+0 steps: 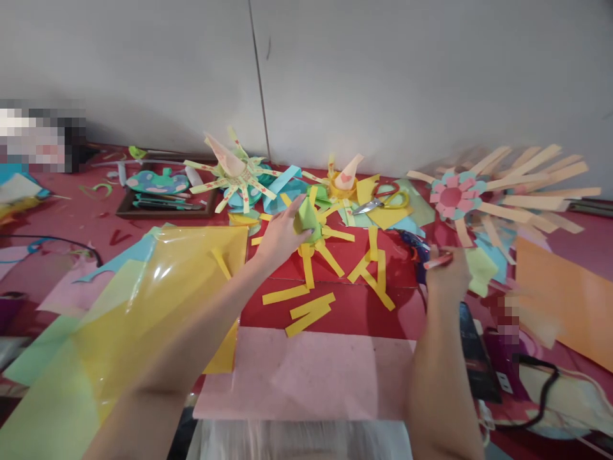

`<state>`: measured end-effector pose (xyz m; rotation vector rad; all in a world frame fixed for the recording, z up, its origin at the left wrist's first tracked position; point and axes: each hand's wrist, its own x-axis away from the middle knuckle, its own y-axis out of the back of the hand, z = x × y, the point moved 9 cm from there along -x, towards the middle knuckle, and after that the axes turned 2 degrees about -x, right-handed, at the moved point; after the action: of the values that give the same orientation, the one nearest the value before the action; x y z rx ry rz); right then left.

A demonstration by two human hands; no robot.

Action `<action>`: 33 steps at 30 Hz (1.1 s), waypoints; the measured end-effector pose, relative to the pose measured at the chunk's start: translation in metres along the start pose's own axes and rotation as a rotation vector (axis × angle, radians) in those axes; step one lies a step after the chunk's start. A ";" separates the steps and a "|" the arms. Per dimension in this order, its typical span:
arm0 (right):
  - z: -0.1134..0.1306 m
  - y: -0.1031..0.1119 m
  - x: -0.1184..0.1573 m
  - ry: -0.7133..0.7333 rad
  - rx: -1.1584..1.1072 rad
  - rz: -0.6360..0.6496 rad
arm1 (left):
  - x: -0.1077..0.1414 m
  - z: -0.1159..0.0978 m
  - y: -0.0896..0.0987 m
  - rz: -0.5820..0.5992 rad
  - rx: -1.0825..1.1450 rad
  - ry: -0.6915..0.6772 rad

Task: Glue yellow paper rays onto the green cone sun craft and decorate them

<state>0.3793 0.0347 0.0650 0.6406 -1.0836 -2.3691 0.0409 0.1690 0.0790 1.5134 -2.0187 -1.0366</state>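
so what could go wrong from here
Squeezing too hard, the left hand might crease the green paper cone. The loose yellow strips lie in front of it, where a low sweep could scatter them. And the scissors lie on paper scraps, so a careless reach there might nick fingers.

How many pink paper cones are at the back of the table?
2. One cone rises among star-patterned strips, left of centre; the other cone, marked with a heart, is left of the scissors. More may be hidden.
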 end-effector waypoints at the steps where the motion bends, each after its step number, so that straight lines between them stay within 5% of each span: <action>1: -0.007 -0.003 -0.003 -0.044 0.073 0.046 | 0.000 -0.002 0.003 0.002 -0.008 -0.009; 6: -0.026 -0.019 -0.003 -0.165 0.240 0.215 | 0.005 -0.020 0.015 0.066 -0.070 -0.115; 14: -0.038 -0.029 -0.003 -0.178 0.247 0.276 | -0.008 -0.038 0.020 0.182 -0.102 -0.282; 19: -0.040 -0.027 0.002 -0.205 0.237 0.271 | -0.026 -0.017 -0.003 0.263 -0.084 -0.233; 24: -0.041 -0.023 0.004 -0.172 0.249 0.264 | -0.027 -0.001 -0.007 0.193 0.090 -0.174; 33: -0.040 -0.018 0.005 -0.164 0.157 0.203 | -0.032 -0.010 -0.024 0.196 0.123 -0.115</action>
<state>0.3950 0.0196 0.0259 0.3731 -1.3485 -2.2063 0.0734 0.1929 0.0705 1.3071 -2.2961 -0.9558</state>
